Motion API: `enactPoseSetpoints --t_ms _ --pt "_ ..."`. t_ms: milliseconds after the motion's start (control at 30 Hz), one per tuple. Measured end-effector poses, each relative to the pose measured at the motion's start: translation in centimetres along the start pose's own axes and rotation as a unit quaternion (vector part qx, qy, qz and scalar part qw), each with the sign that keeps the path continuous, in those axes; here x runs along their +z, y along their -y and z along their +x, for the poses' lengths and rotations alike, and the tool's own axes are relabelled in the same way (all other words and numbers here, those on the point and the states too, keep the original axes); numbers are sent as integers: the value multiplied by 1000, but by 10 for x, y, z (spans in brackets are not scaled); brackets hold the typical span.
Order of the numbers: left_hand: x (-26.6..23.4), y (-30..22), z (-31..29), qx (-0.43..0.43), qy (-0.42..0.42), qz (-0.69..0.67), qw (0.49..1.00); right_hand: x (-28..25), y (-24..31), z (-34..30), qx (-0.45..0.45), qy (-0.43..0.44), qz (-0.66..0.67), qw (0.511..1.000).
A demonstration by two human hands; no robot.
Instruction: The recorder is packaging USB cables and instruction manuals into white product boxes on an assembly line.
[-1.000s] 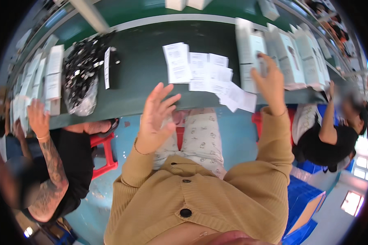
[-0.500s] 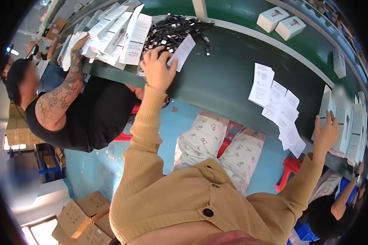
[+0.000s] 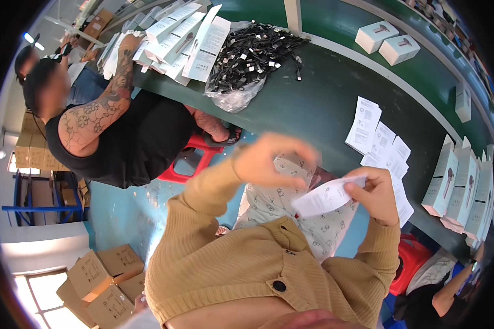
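Observation:
In front of my lap, my right hand (image 3: 376, 193) pinches a folded paper leaflet (image 3: 326, 198) by its right end, thumb on top. Close to the leaflet's left end, my left hand (image 3: 274, 160) hovers with thumb and fingers apart in a curve, holding nothing; motion blurs it. Loose leaflets (image 3: 380, 143) lie in an overlapping row on the green table, just beyond my right hand. At the far left of the table, a heap of black cables (image 3: 256, 55) rests on a clear plastic bag (image 3: 237, 98).
White boxes (image 3: 175, 38) lean in a stack beside the cables, and more boxes (image 3: 460, 186) stand at the right. Two boxes (image 3: 387, 43) sit on the far ledge. A co-worker (image 3: 121, 137) sits at my left on a red stool (image 3: 195, 164); another person (image 3: 439, 296) is at lower right.
My left hand has come from beside the cables to above my lap and let go of its leaflet. My right hand has left the boxes and now grips a leaflet.

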State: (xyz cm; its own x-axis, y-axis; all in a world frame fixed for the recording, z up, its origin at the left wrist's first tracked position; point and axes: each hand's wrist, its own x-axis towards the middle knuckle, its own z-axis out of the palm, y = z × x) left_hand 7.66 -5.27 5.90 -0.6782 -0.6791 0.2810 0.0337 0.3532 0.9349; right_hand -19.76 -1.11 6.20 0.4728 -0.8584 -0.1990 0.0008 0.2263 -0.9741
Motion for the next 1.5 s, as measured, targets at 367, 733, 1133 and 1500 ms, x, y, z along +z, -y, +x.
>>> enactPoseSetpoints --t_ms 367,733,1133,1500 --pt "-256 88 -17 -319 -366 546 683 -7 -24 -32 -34 -146 -33 988" --pt "-119 -4 -60 -73 -303 239 920 -12 16 -50 -230 -319 -62 917" --pt "29 38 -104 -86 -42 -24 995 31 74 -10 -273 -17 -433 859" --pt "53 68 -134 -107 -167 -98 975 20 37 157 -206 -232 -505 805"
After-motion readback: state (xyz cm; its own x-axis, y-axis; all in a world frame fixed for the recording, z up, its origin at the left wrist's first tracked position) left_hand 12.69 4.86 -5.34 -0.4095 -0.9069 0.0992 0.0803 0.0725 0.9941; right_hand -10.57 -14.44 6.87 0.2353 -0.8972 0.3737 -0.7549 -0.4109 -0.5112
